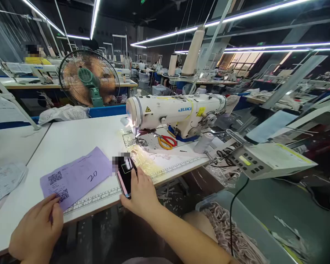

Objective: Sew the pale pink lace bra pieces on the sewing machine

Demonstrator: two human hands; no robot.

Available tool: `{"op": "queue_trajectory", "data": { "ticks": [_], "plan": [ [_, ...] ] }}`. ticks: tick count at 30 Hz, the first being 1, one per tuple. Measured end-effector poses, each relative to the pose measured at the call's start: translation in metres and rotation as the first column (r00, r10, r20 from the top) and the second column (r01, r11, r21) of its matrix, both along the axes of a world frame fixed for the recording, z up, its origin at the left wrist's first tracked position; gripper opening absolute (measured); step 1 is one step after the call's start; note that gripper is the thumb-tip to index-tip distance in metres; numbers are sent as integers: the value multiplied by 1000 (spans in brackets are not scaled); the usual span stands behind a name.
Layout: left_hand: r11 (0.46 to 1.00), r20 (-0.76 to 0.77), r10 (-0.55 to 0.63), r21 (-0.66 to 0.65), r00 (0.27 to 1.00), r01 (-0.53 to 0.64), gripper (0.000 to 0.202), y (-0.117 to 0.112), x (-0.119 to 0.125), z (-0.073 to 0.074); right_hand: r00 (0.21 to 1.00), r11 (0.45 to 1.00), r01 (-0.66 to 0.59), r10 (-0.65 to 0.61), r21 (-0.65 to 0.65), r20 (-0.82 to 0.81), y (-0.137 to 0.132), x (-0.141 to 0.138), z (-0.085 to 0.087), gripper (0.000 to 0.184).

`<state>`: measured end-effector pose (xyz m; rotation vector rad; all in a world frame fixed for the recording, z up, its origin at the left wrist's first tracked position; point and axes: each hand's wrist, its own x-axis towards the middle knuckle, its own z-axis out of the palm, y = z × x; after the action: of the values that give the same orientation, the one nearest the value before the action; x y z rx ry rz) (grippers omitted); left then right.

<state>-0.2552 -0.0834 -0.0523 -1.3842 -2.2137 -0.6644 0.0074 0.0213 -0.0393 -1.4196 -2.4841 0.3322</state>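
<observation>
My right hand (141, 192) is closed around a phone (125, 173) with a pink case, held at the table's front edge with its screen lit. My left hand (37, 231) rests at the front left, fingers curled and pinching the near corner of a purple paper slip (77, 176). The slip lies flat on the white table (71, 139) and shows printed QR codes and a handwritten "20". Behind the phone stands a white JUKI sewing machine (178, 112) with its needle lamp lit.
Red-handled scissors (167, 141) lie on the machine bed. A control panel (264, 157) sits to the right, above a bin of fabric (231, 231). A green fan (89, 79) stands behind the table. Papers (2, 178) lie at the left. Thread cones (192, 53) rise behind.
</observation>
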Motion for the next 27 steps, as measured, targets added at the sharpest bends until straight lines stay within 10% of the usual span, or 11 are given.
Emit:
{"op": "queue_trajectory", "data": {
  "ticks": [5,12,17,21,27],
  "plan": [
    [998,-201,-42,-47,979,33,56,-12,12,-2,1000,1000,-22,22,19,1,19,26,23,87],
    [948,-437,-317,-121,842,294,46,-34,43,-17,947,954,-13,-85,-301,-310,27,69,43,74],
    [945,-413,-319,-203,853,255,43,-40,64,-21,884,979,-201,172,-21,-435,-19,78,51,82],
    [958,-333,-226,-244,915,148,40,-39,75,-22,790,881,-347,460,322,-406,-52,80,65,82],
    [903,-215,-152,-427,965,47,34,-37,82,-14,809,804,-360,521,473,-271,-70,84,77,92]
  ]
}}
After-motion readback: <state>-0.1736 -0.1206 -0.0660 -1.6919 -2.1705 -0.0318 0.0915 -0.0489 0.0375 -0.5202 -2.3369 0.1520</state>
